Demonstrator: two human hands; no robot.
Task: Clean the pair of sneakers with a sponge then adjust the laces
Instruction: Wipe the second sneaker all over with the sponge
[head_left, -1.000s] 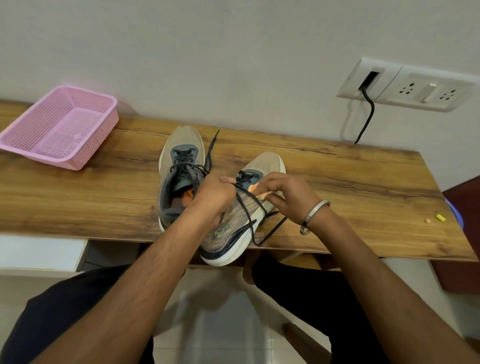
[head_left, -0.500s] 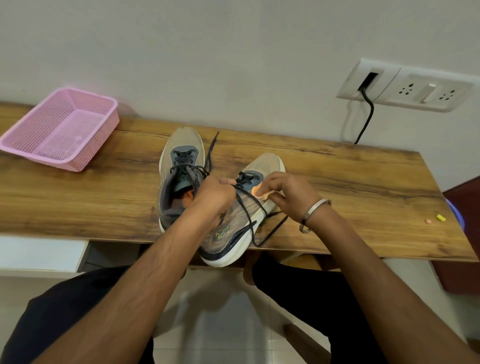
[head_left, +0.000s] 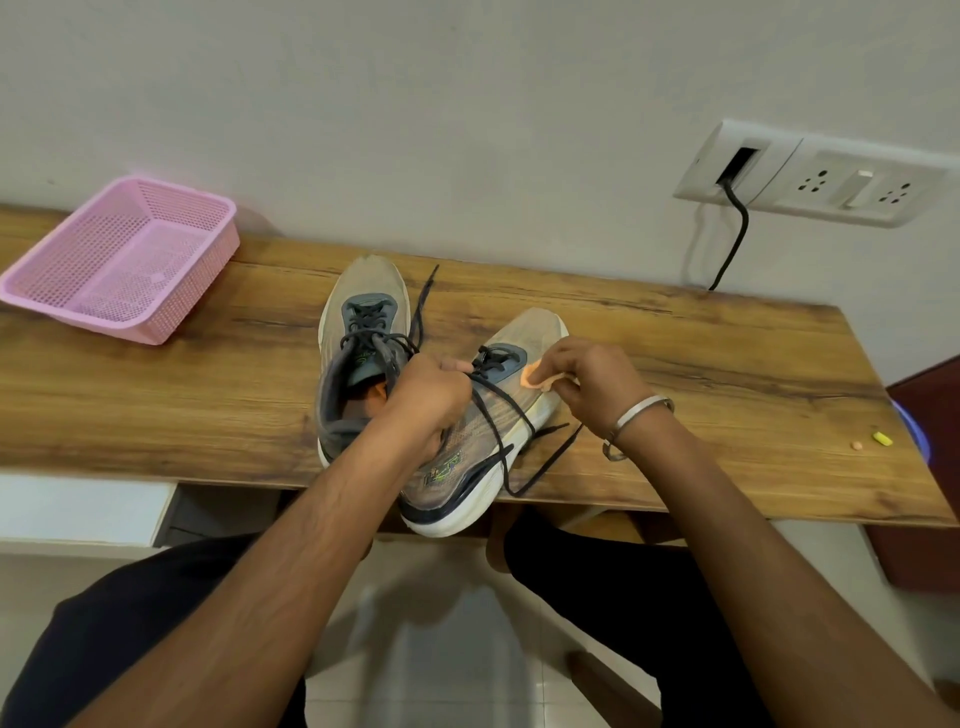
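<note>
Plainly, the nearer sneaker (head_left: 467, 457) was the risk: its heel hung past the front edge of the wooden table (head_left: 701, 374), so a hard tug on the lace (head_left: 511, 415) could, I judged, tip it off toward the person's lap and the tiled floor (head_left: 441, 649). The left hand (head_left: 428, 400) was closed in a fist, gripping the lace above the tongue. The right hand (head_left: 597, 382) was curled, its fingers pinching a small orange piece, possibly the sponge (head_left: 532, 378), against the sneaker's side; a sharp pull might drag the loose lace end under it. The other sneaker (head_left: 363, 348) stood just beside, fully on the table, laces slack. A pink mesh basket (head_left: 124, 270) sat at the far left by the pale wall (head_left: 467, 130), where a socket plate (head_left: 810, 176) held a black cable (head_left: 735, 234). 2 small bits (head_left: 870, 441) lay at the right.
</note>
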